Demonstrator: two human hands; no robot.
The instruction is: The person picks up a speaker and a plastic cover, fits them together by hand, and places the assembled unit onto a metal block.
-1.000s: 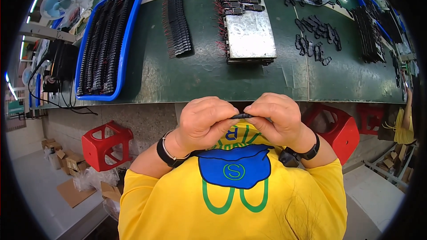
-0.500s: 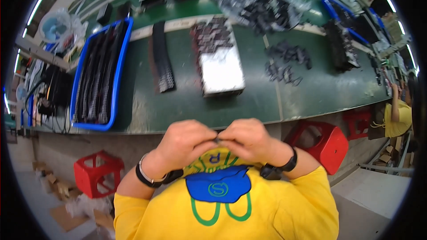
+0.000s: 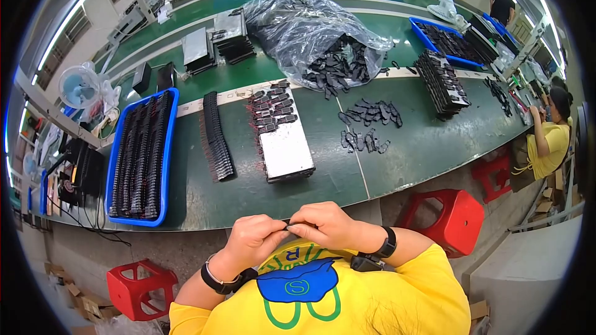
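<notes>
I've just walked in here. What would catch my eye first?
Probably the big clear plastic bag with black parts at its mouth, beyond the middle of the green table, and the long blue tray of dark pieces at the left. Nearest, the left hand and right hand pinch something small and dark above a yellow shirt. Red stools stand to both sides.
</notes>
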